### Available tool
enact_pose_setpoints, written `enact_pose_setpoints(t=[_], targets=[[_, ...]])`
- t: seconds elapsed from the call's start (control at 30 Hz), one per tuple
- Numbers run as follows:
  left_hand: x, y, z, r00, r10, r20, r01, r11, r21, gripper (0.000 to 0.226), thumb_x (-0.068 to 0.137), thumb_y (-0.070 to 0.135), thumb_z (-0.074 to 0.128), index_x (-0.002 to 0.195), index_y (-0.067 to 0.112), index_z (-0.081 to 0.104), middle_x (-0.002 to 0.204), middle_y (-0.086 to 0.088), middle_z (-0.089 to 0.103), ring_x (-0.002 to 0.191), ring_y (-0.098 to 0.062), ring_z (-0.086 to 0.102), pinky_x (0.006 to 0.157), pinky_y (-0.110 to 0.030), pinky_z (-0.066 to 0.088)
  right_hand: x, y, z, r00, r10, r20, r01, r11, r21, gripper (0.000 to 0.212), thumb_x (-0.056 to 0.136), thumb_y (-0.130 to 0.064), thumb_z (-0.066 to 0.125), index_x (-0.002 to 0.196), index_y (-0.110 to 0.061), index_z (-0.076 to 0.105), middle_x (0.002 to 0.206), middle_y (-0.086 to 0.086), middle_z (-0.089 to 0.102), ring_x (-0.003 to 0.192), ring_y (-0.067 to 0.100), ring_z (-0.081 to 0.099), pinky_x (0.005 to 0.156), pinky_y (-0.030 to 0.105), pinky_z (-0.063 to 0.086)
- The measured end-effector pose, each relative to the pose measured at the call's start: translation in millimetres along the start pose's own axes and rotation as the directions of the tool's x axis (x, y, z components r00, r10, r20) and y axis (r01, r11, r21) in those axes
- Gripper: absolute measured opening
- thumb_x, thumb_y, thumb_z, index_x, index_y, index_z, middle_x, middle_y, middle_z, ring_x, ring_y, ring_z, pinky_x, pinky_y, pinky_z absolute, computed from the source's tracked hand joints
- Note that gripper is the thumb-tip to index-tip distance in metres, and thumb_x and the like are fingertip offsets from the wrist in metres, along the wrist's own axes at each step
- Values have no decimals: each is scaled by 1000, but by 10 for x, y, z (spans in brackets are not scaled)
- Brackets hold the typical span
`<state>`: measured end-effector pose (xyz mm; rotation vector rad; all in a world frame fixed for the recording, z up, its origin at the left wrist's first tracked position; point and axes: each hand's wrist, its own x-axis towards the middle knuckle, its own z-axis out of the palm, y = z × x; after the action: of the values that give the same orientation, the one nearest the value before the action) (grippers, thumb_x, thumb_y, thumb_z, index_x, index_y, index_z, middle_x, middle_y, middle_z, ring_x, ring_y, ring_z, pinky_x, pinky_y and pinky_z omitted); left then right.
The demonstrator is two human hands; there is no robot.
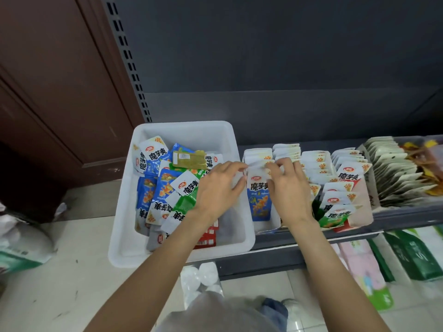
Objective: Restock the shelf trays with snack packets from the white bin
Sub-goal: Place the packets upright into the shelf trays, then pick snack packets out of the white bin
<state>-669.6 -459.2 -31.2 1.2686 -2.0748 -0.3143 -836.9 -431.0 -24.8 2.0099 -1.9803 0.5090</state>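
Two hands at work over one shelf (299,238), listed from largest item to smallest.

Shelf: dark metal, under both forearms, carrying everything below.

Bin (182,130): white plastic, under and left of the left hand (217,188). Still holds a loose heap of packets (165,185), blue, green and one olive, lying at all angles.

Trays: a row of card trays running rightward from the hands. The nearest tray (268,227) sits directly beneath both hands, touching the bin's right wall. Trays further right are mostly filled with upright white-topped packets; a grey stack (395,173) lies well right of the right hand (291,188).

Blue packet (260,200): front of the nearest tray, upright, face toward the camera, between the two hands.

Left hand: fingers curled, pinching the left top edge of the packets in that tray. Right hand: fingers curled likewise on the right top edge. Exactly how many packets each pinch takes in cannot be told.

Handling note, as a judgement: the step looks like squaring the row. Best done by pressing the tops back evenly from both corners, keeping faces forward and flavours unmixed, then seating the bottoms against the tray front so nothing tips out. Blue stock should go here; green belongs further right.
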Motion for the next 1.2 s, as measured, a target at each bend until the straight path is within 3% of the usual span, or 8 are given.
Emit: enact_pose_setpoints(t=[0.13,0.27,0.37,0.57,0.9,1.03,1.13,1.2], targets=[[-234,-462,-262,993,-83,-87,85,996,19,29,88,36,51,110,22,64,101,5,68,88,-13,63,70,-33,55,48,-176,-87,994,-90,-63,102,972,211,28,79,-4,66,107,-11,66,108,10,59,94,29,55,75,38,50],[-501,-932,-433,907,-365,209,319,921,225,48,83,47,64,122,21,54,115,2,59,110,-21,52,89,-40,49,79,-575,-13,961,-250,117,189,905,381,25,85,-7,60,109,-13,65,107,6,61,97,26,58,73,33,49],[-603,-1027,-436,795,-481,370,346,860,376,69,77,58,64,131,20,43,128,1,49,120,-21,43,102,-36,38,107,-895,248,850,-380,365,227,889,397,32,91,-13,53,123,-17,59,122,4,56,111,24,53,84,37,50],[-586,-991,-344,751,-501,430,283,833,476,82,74,54,69,134,10,34,133,-9,38,122,-26,41,102,-34,35,113,-1219,642,623,-478,619,360,878,316,51,91,-19,55,140,-26,41,152,5,25,135,29,27,103,44,36],[-601,-1024,-287,782,-489,386,310,844,438,73,74,54,69,132,23,38,129,0,43,122,-20,44,93,-36,47,131,-1369,657,795,-187,577,123,981,148,55,85,-3,58,132,-9,31,120,14,49,103,32,58,71,37,47],[-547,-989,-337,815,-524,246,518,850,95,59,82,46,65,131,19,46,126,-1,53,114,-21,52,94,-36,44,174,-1264,484,853,-169,493,146,986,85,34,91,1,43,125,-5,40,109,14,63,96,32,64,73,38,49],[-412,-772,-457,739,-621,260,673,665,-325,47,87,37,63,129,19,49,126,2,55,111,-14,53,93,-27,40,256,-1163,232,910,-71,408,-50,959,280,37,91,-3,49,128,-8,46,106,15,67,98,32,62,78,37,48],[-327,-553,-542,721,-610,330,673,502,-542,32,87,31,64,118,26,54,119,4,59,108,-12,57,95,-28,45,247,-1057,41,926,3,377,-232,793,563,34,90,-7,57,124,-13,53,103,9,70,93,24,65,77,36,52]])
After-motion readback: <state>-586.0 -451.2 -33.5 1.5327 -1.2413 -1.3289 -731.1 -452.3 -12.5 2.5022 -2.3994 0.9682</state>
